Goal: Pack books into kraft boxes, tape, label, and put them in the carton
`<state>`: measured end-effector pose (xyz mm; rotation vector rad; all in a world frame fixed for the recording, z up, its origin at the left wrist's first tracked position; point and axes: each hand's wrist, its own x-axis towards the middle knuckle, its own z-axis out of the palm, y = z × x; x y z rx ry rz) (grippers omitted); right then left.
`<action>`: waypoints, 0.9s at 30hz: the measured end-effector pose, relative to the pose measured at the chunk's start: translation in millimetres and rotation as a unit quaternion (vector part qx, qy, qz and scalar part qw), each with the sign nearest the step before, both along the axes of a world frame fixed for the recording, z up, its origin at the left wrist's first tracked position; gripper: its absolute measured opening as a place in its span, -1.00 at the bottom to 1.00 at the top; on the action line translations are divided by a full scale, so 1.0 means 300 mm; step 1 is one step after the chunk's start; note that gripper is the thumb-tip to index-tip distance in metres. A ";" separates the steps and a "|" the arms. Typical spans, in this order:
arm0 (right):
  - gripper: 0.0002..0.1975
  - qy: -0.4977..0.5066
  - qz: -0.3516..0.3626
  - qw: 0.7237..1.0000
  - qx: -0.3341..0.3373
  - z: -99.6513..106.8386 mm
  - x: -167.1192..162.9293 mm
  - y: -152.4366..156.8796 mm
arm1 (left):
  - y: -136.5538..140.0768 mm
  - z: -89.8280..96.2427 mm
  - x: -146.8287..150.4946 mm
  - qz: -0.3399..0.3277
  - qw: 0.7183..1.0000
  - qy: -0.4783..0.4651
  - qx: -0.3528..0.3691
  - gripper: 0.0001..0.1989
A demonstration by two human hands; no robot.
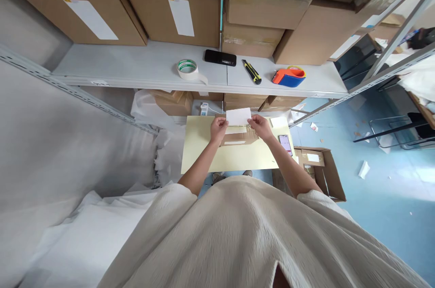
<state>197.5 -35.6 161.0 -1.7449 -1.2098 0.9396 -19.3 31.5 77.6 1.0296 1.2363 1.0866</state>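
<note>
A small blank white label-like sheet (238,116) is stretched between my two hands. My left hand (218,129) pinches its left edge, and my right hand (260,126) pinches its right edge. Just below the sheet, a small cardboard box (249,137) rests on the pale yellow table (204,156). White strips show on the box's top and on its near side. To the right of my right hand lie a phone with a lit screen (285,144) and a white stack of paper (279,122).
On the grey shelf (136,63) lie a tape roll (187,69), a black phone (220,57), a utility knife (252,72) and an orange-blue tape dispenser (289,76). Large cartons (170,11) stand behind them. An open carton (331,174) sits right of the table; white wrapping sheets (98,229) lie left.
</note>
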 end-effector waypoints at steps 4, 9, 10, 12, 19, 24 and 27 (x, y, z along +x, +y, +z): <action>-0.57 -0.053 -0.024 0.997 -0.049 -0.077 -0.004 0.013 | -0.024 -0.007 -0.032 0.005 0.991 0.116 0.066 -0.76; -0.76 -0.139 -0.039 0.984 -0.099 -0.166 -0.021 0.028 | -0.050 -0.032 -0.050 -0.032 0.964 0.234 0.122 -0.79; -0.78 -0.157 -0.037 0.981 -0.108 -0.179 -0.024 0.030 | -0.051 -0.039 -0.049 -0.043 0.959 0.250 0.130 -0.80; -0.79 -0.189 -0.029 0.973 -0.127 -0.198 -0.026 0.032 | -0.052 -0.054 -0.046 -0.065 0.948 0.277 0.141 -0.84; -0.85 -0.272 0.000 0.947 -0.171 -0.221 -0.029 0.038 | -0.052 -0.083 -0.035 -0.100 0.929 0.331 0.134 -0.86; -0.84 -0.318 0.019 0.929 -0.189 -0.225 -0.034 0.044 | -0.050 -0.077 -0.026 -0.128 0.921 0.346 0.126 -0.89; -0.84 -0.337 0.029 0.923 -0.185 -0.226 -0.039 0.047 | -0.047 -0.070 -0.020 -0.139 0.916 0.354 0.131 -0.90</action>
